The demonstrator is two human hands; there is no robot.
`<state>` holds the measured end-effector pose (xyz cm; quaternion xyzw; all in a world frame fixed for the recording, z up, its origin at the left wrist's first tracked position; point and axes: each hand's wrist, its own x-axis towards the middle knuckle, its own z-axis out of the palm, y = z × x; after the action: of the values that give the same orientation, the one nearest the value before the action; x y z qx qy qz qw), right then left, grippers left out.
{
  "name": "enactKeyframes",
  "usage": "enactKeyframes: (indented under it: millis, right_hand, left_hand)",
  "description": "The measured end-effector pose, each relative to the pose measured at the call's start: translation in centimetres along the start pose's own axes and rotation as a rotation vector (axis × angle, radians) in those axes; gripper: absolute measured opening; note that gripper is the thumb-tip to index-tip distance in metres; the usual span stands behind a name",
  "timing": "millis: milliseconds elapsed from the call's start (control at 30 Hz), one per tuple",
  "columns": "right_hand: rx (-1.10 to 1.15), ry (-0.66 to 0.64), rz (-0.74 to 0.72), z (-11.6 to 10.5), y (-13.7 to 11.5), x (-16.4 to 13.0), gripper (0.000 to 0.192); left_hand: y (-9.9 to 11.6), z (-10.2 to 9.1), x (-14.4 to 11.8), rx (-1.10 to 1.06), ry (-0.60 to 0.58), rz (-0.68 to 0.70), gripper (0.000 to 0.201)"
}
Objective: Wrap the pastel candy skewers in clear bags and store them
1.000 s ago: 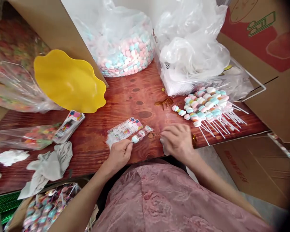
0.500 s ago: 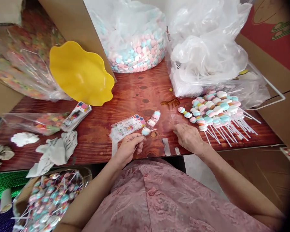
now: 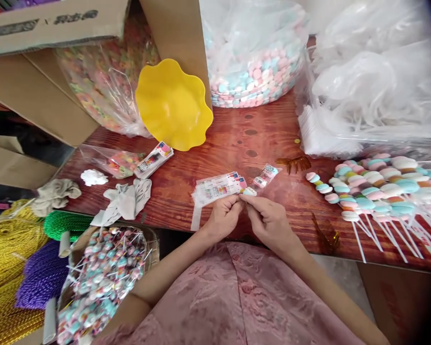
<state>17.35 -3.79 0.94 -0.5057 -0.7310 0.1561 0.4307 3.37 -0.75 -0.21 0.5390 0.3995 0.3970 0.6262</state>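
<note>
A marshmallow lollipop in a clear printed wrapper (image 3: 264, 178) points away from me over the table. My left hand (image 3: 223, 216) is closed in a pinch at its near end. Close beside it, my right hand (image 3: 269, 219) is closed too, thumb and fingers on the same end of the wrapper. My fingers hide the stick and whatever else is pinched there. Flat printed clear bags (image 3: 217, 188) lie just left of the lollipop. Amber twist ties (image 3: 294, 164) lie beyond it, and more amber strips (image 3: 326, 235) rest near the table's front edge.
Unwrapped marshmallow skewers (image 3: 384, 184) are piled on the right, before a bin of plastic (image 3: 373, 96). A yellow wavy bowl (image 3: 175, 105) and a big marshmallow bag (image 3: 258, 76) stand behind. Lower left, a box holds wrapped lollipops (image 3: 104, 268); gloves (image 3: 129, 199) lie above it.
My right hand has come from the table on the right to meet my left hand at the wrapped lollipop's near end. The view has swung left, uncovering amber strips at the front edge.
</note>
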Motion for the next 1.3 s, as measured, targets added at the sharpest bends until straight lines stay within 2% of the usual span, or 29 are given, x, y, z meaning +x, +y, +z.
enactKeyframes:
  millis: [100,233,433,600,667,733,833,900,967,1033,1100,1200,1300]
  right_hand:
    - [0.149,-0.098,0.115,-0.2,0.2,0.4,0.035]
    - [0.159,-0.194,0.177,-0.5,0.0,1.3,0.037]
    - [0.061,-0.284,0.157,-0.4,-0.3,2.0,0.041]
    - [-0.097,-0.342,0.062,-0.4,-0.3,2.5,0.04]
    - [-0.095,-0.313,0.012,-0.4,-0.1,2.5,0.041]
    - [-0.052,-0.222,-0.033,-0.3,0.0,2.2,0.04]
    - [-0.038,-0.027,-0.062,0.2,-0.1,0.9,0.019]
    - [0.022,0.077,0.04,0.7,-0.3,-0.1,0.005]
    - [0.209,0.135,0.249,1.1,-0.5,-0.9,0.005]
    - [0.449,0.142,0.465,1.5,-0.3,-1.2,0.01]
    - [0.65,0.088,0.595,1.5,0.2,-1.1,0.014]
    - [0.765,-0.03,0.654,0.9,1.3,-0.4,0.02]
    - [0.671,-0.214,0.534,-0.5,1.9,0.0,0.02]
  left_hand:
    - [0.1,-0.8,-0.3,0.142,-0.004,0.047,0.024]
    - [0.3,-1.2,-0.6,0.165,-0.026,0.06,0.021]
    - [0.2,-1.3,-0.6,0.123,-0.028,0.043,0.023]
    - [-0.1,-1.6,-0.3,0.116,0.003,0.012,0.027]
    - [-0.1,-1.7,-0.2,0.103,0.026,-0.006,0.028]
    - [0.0,-1.9,-0.1,0.063,0.049,-0.039,0.032]
    - [0.3,-2.0,0.0,0.007,0.079,-0.074,0.037]
    - [0.6,-2.0,0.0,0.012,0.078,-0.053,0.037]
    - [0.9,-1.9,0.0,0.06,0.059,-0.001,0.036]
    - [1.1,-1.8,0.0,0.13,0.036,0.071,0.037]
    - [1.3,-1.6,0.1,0.191,0.01,0.125,0.038]
    - [1.5,-1.5,0.3,0.212,-0.032,0.114,0.039]
    - [2.0,-1.8,0.4,0.073,-0.137,-0.086,0.033]
